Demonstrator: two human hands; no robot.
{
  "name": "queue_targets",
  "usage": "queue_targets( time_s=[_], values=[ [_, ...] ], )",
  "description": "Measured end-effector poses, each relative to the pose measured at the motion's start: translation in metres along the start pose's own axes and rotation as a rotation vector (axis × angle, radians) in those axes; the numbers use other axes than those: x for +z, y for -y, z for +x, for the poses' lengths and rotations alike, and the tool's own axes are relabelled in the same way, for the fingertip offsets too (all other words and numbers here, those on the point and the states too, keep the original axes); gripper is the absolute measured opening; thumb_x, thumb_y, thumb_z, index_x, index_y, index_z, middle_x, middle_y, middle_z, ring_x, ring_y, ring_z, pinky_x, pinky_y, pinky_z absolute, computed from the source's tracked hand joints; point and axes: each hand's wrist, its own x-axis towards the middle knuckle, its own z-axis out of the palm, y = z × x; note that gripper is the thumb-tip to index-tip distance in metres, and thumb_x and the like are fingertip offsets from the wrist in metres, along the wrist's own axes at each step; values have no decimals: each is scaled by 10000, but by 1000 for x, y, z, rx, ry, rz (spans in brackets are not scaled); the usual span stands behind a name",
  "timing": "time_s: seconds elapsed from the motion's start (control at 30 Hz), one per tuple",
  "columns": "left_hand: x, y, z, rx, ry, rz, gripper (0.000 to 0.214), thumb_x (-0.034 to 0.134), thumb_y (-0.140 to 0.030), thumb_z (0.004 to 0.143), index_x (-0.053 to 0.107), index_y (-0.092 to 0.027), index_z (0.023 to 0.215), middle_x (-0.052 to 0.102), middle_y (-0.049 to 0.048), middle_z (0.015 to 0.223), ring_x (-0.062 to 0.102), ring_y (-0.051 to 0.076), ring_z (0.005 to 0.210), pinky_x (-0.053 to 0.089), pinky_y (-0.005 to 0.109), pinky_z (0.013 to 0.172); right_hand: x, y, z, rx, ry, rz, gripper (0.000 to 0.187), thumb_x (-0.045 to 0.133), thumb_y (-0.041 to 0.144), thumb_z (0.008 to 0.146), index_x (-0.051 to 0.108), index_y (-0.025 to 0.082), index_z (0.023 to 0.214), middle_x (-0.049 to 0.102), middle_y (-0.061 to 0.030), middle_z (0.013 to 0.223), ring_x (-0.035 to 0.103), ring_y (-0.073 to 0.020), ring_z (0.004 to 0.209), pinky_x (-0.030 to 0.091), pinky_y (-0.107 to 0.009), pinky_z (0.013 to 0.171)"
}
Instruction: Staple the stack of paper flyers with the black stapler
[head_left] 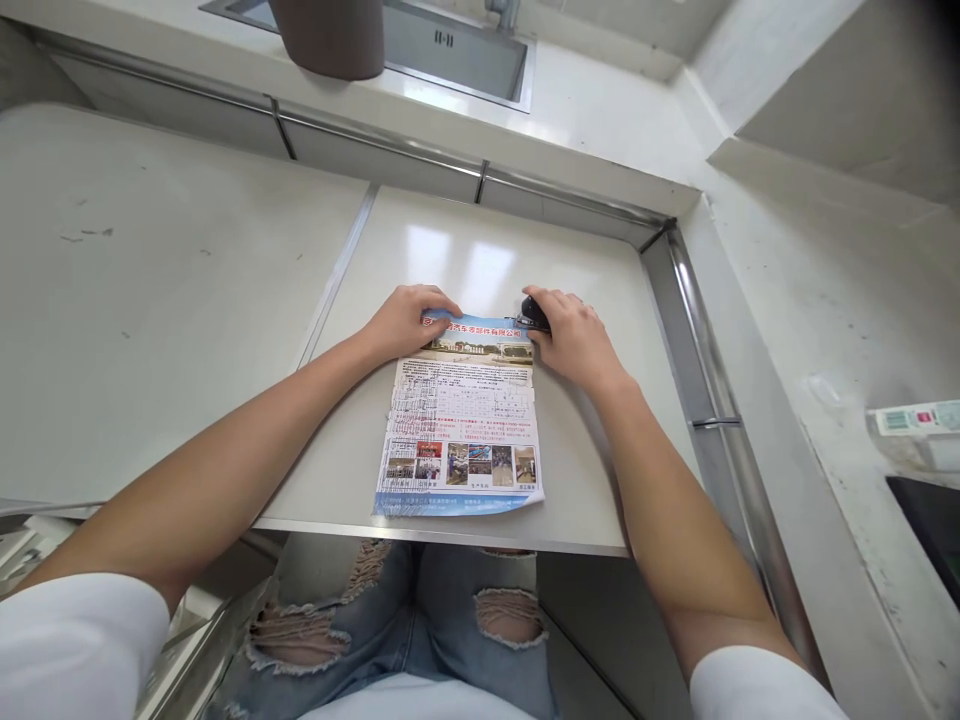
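Observation:
A printed flyer (480, 400) with a blue top band and rows of small photos lies on the white table in front of me. Many dark marks run down its left side, and its lower right corner curls up slightly. My left hand (416, 318) grips the flyer's upper left corner between thumb and fingers. In my right hand (574, 335) is a small black stapler (534, 314), its front end at the flyer's upper right corner. Whether the paper sits between the stapler's jaws is too small to tell.
The white table (187, 290) has a seam left of the flyer. Behind it run a metal rail and a counter with a sink (457, 50) and a brown bin (330, 35). A ledge on the right holds a small packet (919, 418) and a dark flat object (934, 530).

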Motion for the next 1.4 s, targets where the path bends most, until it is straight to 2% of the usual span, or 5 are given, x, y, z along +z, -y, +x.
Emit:
queue_targets(
  time_s=[0.3,0.5,0.9,1.1,1.4],
  values=[
    [6,10,0,89,53,183,337,623,-299,977,895,-248,1169,762,130,1204,617,299,1057,499,515,1039,5,-29,1,362,-140,-49,267,641,454,1014,672,239,1170,762,-184,1054,690,-401,941,515,-471,779],
    [7,10,1,69,50,160,301,644,-286,973,905,-281,1124,745,113,1195,588,288,1044,499,512,1038,0,-7,0,266,-329,68,361,603,473,1024,631,222,1282,753,-191,1127,683,-395,1008,547,-524,858],
    [-6,6,5,-227,-347,-169,243,599,-225,934,842,-228,927,754,61,989,645,216,913,542,390,894,18,75,-6,-77,72,598,227,748,386,818,595,246,911,665,7,836,549,-183,750,415,-324,710],
    [-8,13,7,-270,-398,-305,223,569,-209,887,784,-223,830,764,43,949,636,212,903,538,403,959,4,49,-2,-103,245,499,168,705,336,846,669,233,974,719,-10,888,589,-202,777,419,-327,712],
    [-8,9,6,-297,-404,-364,228,566,-252,850,788,-229,804,758,46,969,631,229,936,524,412,963,-48,-52,-14,158,666,455,436,837,554,813,730,262,1119,826,-62,1055,757,-314,917,604,-414,727]
  ],
)
